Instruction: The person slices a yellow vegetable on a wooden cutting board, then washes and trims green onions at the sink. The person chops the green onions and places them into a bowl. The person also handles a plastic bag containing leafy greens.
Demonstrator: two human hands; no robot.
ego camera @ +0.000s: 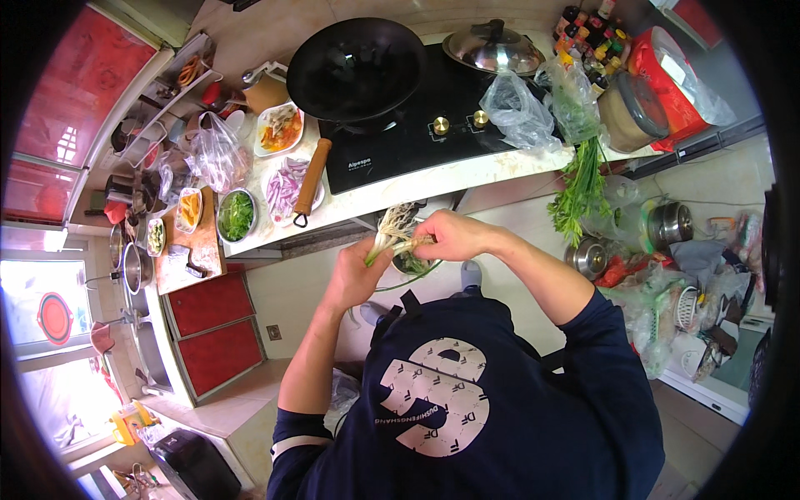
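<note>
My left hand (pixel 359 275) grips a bunch of scallions (pixel 394 232) just below their white ends, with the stringy roots pointing up and away from me. At the same root end, the fingers of my right hand (pixel 451 234) pinch one of the stalks or its outer layer; which of the two is hard to see. Beneath both hands a bin (pixel 431 267) on the floor holds green scraps, partly hidden by my hands. A long green scallion leaf (pixel 409 284) hangs out below my left hand.
A black wok (pixel 356 69) stands on the cooktop (pixel 375 165), its wooden handle (pixel 312 178) jutting over the counter. Sliced red onion (pixel 287 187), a bowl of chopped greens (pixel 237 215) and a cutting board with a cleaver (pixel 187 261) lie left. Celery (pixel 578 194) overhangs the counter edge at right.
</note>
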